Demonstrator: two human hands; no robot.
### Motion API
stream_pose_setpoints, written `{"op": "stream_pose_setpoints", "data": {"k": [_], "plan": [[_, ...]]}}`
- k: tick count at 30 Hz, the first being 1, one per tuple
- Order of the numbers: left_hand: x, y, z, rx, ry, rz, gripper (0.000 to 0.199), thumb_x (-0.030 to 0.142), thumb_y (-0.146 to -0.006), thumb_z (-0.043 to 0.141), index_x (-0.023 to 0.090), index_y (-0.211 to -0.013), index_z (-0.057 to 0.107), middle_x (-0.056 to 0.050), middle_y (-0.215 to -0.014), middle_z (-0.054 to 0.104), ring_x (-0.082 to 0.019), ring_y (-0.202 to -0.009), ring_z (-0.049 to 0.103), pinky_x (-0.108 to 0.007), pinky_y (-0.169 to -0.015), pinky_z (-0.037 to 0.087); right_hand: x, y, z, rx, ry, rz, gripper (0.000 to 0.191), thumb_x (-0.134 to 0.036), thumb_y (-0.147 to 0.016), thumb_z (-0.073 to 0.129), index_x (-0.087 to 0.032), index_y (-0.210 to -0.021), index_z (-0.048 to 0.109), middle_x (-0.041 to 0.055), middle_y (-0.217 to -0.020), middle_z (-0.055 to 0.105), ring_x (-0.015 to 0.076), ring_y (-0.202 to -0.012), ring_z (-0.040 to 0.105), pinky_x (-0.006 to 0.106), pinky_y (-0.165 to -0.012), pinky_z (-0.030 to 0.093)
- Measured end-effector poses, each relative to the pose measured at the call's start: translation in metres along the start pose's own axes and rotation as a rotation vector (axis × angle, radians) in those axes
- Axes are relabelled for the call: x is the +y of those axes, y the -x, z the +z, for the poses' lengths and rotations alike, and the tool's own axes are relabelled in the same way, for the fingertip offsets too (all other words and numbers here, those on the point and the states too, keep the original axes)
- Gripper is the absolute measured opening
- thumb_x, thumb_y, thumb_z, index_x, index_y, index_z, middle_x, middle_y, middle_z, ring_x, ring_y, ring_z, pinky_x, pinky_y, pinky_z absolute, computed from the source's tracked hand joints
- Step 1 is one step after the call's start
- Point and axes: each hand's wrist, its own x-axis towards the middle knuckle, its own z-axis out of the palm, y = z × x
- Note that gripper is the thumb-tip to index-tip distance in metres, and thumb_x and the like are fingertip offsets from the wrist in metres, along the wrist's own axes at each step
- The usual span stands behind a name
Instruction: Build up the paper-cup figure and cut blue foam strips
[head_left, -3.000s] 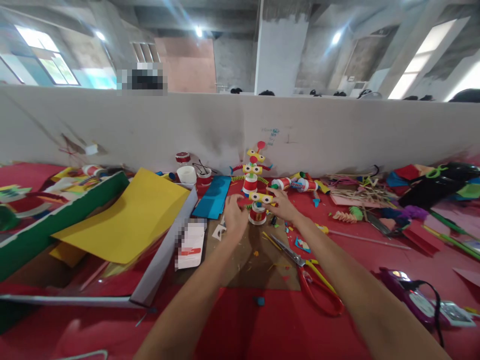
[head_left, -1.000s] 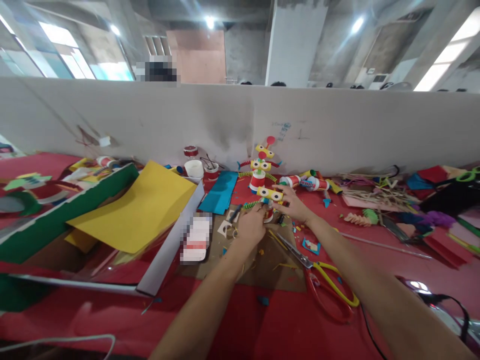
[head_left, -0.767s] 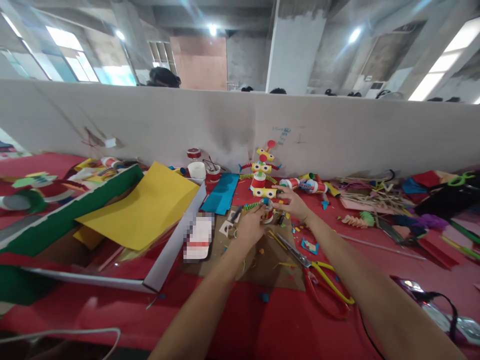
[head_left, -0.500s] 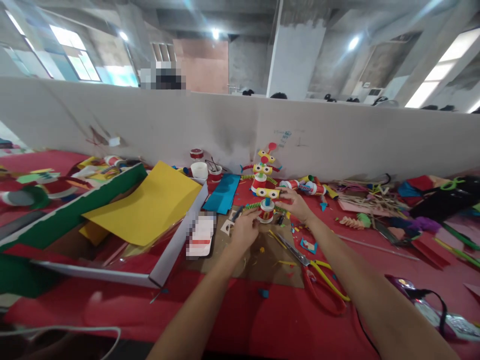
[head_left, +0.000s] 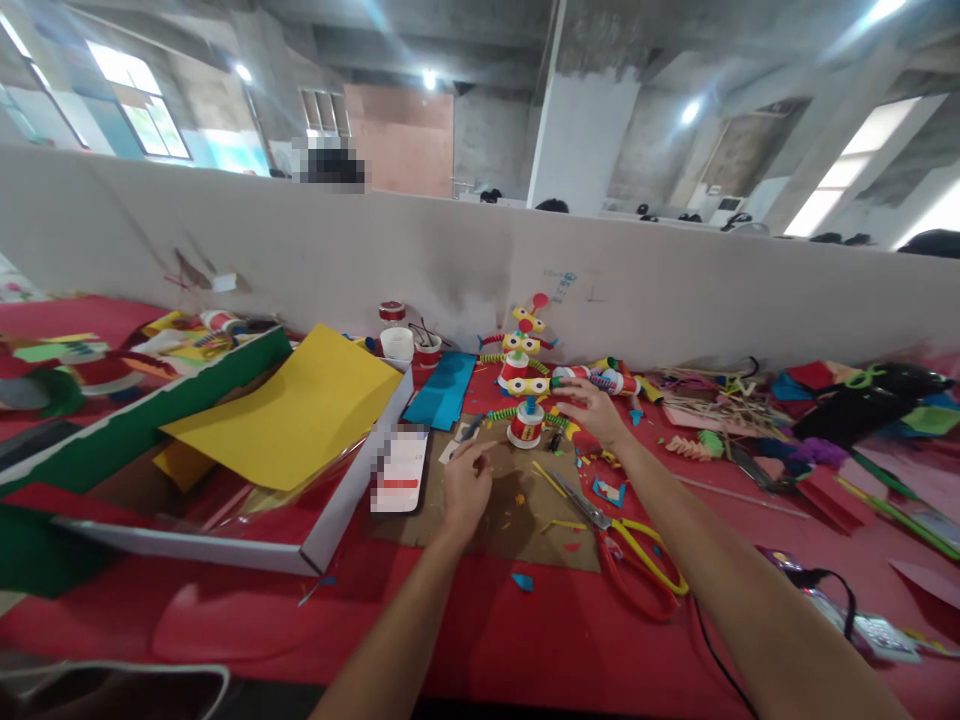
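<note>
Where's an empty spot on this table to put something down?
The biggest bare patch is the red tabletop between the forearms, bordered by the brown board and scissors; a blue scrap lies at its far side. A smaller one is between the right forearm and the long straw. It's crowded behind the cup figure and at the sticks.

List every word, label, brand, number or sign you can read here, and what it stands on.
None can be read.
Blue handwriting on the white partition: too small and blurred.
Screen of the phone: pixelated, nothing legible.
Yellow mark on the front cup figure: too small to tell whether it is writing.
</note>
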Motion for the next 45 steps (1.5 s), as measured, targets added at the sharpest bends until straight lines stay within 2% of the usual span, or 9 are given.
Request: {"op": "stream_pose_setpoints", "data": {"k": [8,15,22,25,29,32,35,40,45], "plan": [[-0.019,0.008,0.002,0.044,0.038,-0.023,0.033,0.003,-0.074,0.048,0.019,-0.093,0.07,-0.006,-0.095,0.068,-0.015,-0.086,0.063,-0.028,-0.076,0.052,-0.006,-0.008,0.003,0.054,0.008,0.017,0.025,-0.034,-0.07,0.063,-0.025,-0.092,0.073,0.0072,-0.114,0.061,0.0241,-0.104,0.057,0.041,-0.089,0.045],[-0.022,0.008,0.0,0.057,0.013,-0.023,0.034,0.004,-0.075,0.046,0.021,-0.093,0.069,-0.005,-0.093,0.068,-0.015,-0.085,0.063,-0.028,-0.076,0.052,-0.02,-0.026,0.015,0.113,0.035,0.057,0.024,-0.041,-0.074,0.055,-0.022,-0.064,0.066,0.0031,-0.076,0.066,0.0212,-0.08,0.058,0.035,-0.076,0.045],[-0.016,0.009,-0.002,0.082,0.018,-0.005,0.029,0.007,-0.076,0.048,0.019,-0.092,0.069,-0.006,-0.095,0.067,-0.016,-0.087,0.063,-0.029,-0.077,0.051,-0.031,-0.03,0.024,0.178,0.029,0.089,0.029,-0.044,-0.076,0.052,-0.022,-0.057,0.058,0.001,-0.07,0.063,0.0193,-0.078,0.056,0.032,-0.078,0.042],[-0.009,0.008,0.0,0.097,0.079,-0.031,0.03,0.007,-0.075,0.047,0.019,-0.093,0.069,-0.006,-0.095,0.066,-0.016,-0.088,0.062,-0.027,-0.076,0.051,-0.028,-0.031,0.024,0.203,0.022,0.106,0.026,-0.044,-0.075,0.053,-0.022,-0.063,0.06,0.0011,-0.073,0.064,0.0196,-0.08,0.057,0.032,-0.078,0.043],[0.006,-0.002,0.009,0.127,0.194,-0.159,0.033,0.009,-0.073,0.048,0.018,-0.098,0.068,-0.005,-0.094,0.067,-0.014,-0.079,0.061,-0.025,-0.069,0.049,-0.026,-0.037,0.023,0.256,0.011,0.129,0.025,-0.043,-0.077,0.051,-0.023,-0.087,0.062,0.0026,-0.088,0.065,0.0205,-0.09,0.057,0.034,-0.08,0.044],[0.014,-0.016,0.021,0.103,0.223,-0.266,0.03,0.015,-0.072,0.053,0.018,-0.098,0.067,-0.004,-0.088,0.067,-0.013,-0.067,0.058,-0.026,-0.062,0.047,-0.03,-0.044,0.023,0.218,-0.003,0.128,0.028,-0.039,-0.075,0.054,-0.024,-0.098,0.061,0.0037,-0.103,0.064,0.0215,-0.099,0.056,0.035,-0.084,0.044],[0.017,-0.031,0.036,0.092,0.18,-0.324,0.028,0.018,-0.07,0.057,0.018,-0.097,0.067,-0.005,-0.089,0.067,-0.014,-0.067,0.057,-0.028,-0.064,0.047,-0.037,-0.05,0.025,0.124,-0.019,0.111,0.029,-0.037,-0.076,0.056,-0.025,-0.101,0.063,0.0027,-0.107,0.065,0.0213,-0.103,0.056,0.035,-0.087,0.043],[0.023,-0.048,0.055,0.117,0.006,-0.252,0.025,0.02,-0.068,0.062,0.019,-0.093,0.066,-0.007,-0.097,0.067,-0.021,-0.09,0.057,-0.038,-0.083,0.043,-0.038,-0.053,0.029,0.008,-0.02,0.107,0.032,-0.04,-0.078,0.056,-0.026,-0.105,0.064,0.0031,-0.104,0.067,0.0206,-0.096,0.061,0.036,-0.085,0.045],[0.03,-0.055,0.068,0.162,-0.083,-0.226,0.022,0.021,-0.071,0.061,0.019,-0.093,0.063,-0.008,-0.099,0.066,-0.025,-0.102,0.052,-0.041,-0.088,0.038,-0.029,-0.051,0.029,-0.048,-0.005,0.091,0.034,-0.029,-0.064,0.069,-0.026,-0.098,0.067,0.0003,-0.102,0.069,0.0216,-0.096,0.061,0.037,-0.087,0.045]]}}
